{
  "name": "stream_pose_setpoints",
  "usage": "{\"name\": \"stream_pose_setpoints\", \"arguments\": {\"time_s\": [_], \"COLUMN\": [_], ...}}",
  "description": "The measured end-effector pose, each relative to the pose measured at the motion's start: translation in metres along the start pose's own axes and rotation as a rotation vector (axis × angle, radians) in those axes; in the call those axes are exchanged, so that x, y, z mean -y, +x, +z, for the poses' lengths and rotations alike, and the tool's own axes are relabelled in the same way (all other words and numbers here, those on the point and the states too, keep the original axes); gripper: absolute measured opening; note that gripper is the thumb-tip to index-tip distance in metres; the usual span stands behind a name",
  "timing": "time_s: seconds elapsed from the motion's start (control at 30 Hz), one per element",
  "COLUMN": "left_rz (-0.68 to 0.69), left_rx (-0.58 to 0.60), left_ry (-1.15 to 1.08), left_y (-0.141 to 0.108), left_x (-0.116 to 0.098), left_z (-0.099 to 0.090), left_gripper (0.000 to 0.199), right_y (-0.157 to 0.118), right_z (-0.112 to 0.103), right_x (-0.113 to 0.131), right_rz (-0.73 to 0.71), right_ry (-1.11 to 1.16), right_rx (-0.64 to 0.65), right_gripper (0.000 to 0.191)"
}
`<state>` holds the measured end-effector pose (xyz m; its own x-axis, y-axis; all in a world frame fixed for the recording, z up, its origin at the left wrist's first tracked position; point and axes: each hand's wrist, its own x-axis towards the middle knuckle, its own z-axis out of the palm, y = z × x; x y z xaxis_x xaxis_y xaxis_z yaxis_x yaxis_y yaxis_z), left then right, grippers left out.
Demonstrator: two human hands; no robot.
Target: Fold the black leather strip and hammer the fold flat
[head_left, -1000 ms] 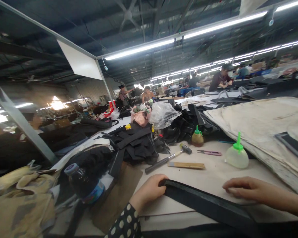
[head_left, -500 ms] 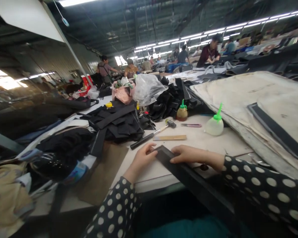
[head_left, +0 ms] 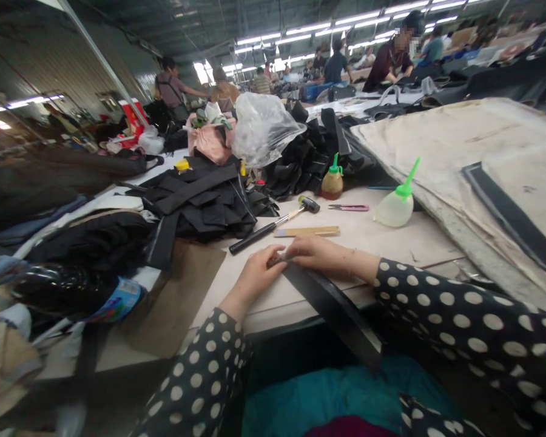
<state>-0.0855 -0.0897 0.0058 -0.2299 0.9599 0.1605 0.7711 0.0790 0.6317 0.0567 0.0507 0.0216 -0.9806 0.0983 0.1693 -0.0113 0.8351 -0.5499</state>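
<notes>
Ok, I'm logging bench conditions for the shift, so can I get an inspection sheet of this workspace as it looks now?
Surface: pale worktable, stained, with brown card at its left.
Job's things: black strap, one end on the table, the rest hanging over the near edge.
Clutter: hammer, wooden stick, snips, two glue bottles, pile of black pieces, plastic bag, dark drink bottle.
Hands: left hand and right hand both pinch the strap's end.
Cables: nothing seen.
Surroundings: large cloth-covered board at right; other people at far tables; strip lights overhead.
</notes>
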Motion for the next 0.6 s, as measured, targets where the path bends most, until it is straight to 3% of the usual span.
{"name": "stream_pose_setpoints", "arguments": {"time_s": [0.17,0.6], "left_rz": [0.052,0.064], "left_rx": [-0.014,-0.017], "left_ry": [0.125,0.126], "left_y": [-0.003,-0.006], "left_x": [0.005,0.003], "left_z": [-0.005,-0.009], "left_gripper": [0.026,0.016], "right_y": [-0.003,-0.006], "right_z": [0.007,0.009], "right_x": [-0.006,-0.006], "right_rz": [-0.04,-0.088], "right_ry": [-0.006,-0.058], "right_rx": [-0.046,-0.063], "right_gripper": [0.017,0.017]}}
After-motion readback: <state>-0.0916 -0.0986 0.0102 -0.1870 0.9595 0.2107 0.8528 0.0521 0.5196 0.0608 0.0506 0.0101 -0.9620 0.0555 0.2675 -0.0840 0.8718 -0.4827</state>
